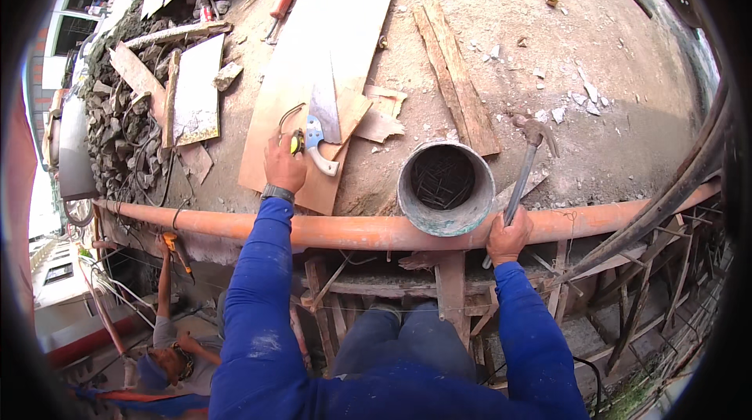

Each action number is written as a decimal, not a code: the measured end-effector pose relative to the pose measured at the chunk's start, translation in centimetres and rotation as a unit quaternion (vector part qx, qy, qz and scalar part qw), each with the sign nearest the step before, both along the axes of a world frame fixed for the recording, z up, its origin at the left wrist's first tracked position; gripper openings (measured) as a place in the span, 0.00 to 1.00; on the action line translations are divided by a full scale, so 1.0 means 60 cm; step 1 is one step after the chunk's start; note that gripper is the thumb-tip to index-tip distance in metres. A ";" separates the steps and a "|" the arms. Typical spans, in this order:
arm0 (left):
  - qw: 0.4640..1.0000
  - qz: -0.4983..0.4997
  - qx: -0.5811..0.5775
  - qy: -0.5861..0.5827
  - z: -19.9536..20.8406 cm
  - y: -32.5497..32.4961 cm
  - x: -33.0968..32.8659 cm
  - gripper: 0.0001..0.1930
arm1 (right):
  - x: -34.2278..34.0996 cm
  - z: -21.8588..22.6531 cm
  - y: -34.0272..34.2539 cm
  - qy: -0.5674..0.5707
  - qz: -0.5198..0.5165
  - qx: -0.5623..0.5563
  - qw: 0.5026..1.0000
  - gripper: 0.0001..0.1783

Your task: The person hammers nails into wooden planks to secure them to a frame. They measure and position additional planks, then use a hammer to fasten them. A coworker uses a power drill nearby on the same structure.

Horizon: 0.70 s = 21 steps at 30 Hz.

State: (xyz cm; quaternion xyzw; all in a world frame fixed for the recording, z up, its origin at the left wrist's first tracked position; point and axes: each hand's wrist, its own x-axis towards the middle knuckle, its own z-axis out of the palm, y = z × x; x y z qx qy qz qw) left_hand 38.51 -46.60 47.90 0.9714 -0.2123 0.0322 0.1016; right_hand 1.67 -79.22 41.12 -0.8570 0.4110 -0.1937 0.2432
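Head view, left to right: rubble heap (pixel 113 126) and loose boards (pixel 197 91) crowd the left, a co-worker (pixel 196 349) shows below, and the left hand (pixel 283 165) grasps a yellow-black tape measure (pixel 297 142) over the plywood sheet (pixel 290 91), just beside a handsaw (pixel 325 110). Next, a bucket (pixel 446 224) of dark nails (pixel 442 177) stands by the orange pipe (pixel 352 232), rough planks (pixel 454 75) beyond it; the right hand (pixel 509 237) is clenched round the slanted hammer (pixel 521 181). Chip-strewn ground (pixel 619 52) gives room up to the black hoses (pixel 701 160), the pipe lining the near edge above timber framing (pixel 450 287).
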 end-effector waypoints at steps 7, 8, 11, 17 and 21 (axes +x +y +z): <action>0.985 0.052 0.083 0.143 -0.031 0.045 0.064 0.37 | 0.015 0.015 -0.026 0.056 -0.014 0.038 0.998 0.14; 0.980 0.092 0.094 0.146 -0.003 0.032 0.042 0.36 | 0.026 0.029 -0.031 0.101 -0.034 0.077 0.991 0.16; 0.996 0.057 -0.056 -0.036 0.025 0.118 0.017 0.31 | 0.078 -0.007 -0.067 0.089 -0.041 0.190 0.977 0.17; 0.817 -0.024 -0.404 0.411 0.182 0.108 -0.214 0.36 | 0.084 -0.051 -0.172 -0.032 -0.060 0.015 0.998 0.18; 0.760 -0.051 -0.359 0.539 0.271 0.105 -0.385 0.41 | 0.110 0.294 0.001 -0.213 0.161 0.204 0.942 0.15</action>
